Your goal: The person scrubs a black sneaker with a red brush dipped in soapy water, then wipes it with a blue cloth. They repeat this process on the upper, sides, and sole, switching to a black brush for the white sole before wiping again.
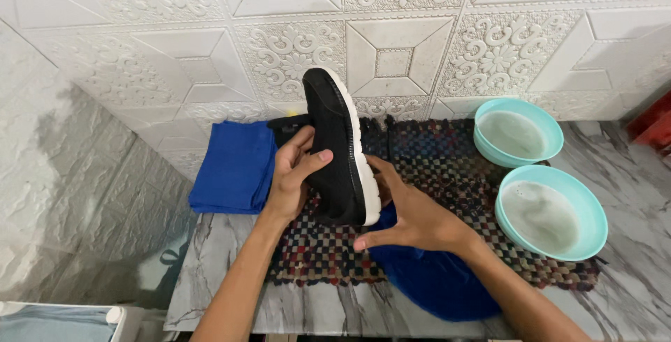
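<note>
1. The left hand [292, 178] grips one black mesh sneaker [339, 150] by its upper, holding it upright above the woven checked mat [454, 181].
2. The right hand [412, 220], fingers spread, presses a dark blue cloth [433, 279] against the sneaker's white sole.
3. The sole looks mostly clean; judging by this, wiping is well along, though the far side is hidden.
4. Count: one sneaker in hand, with a dark shape behind it that I cannot identify; two teal bowls [552, 213] of cloudy water right of the mat; one folded blue towel [234, 167] left of it.
</note>
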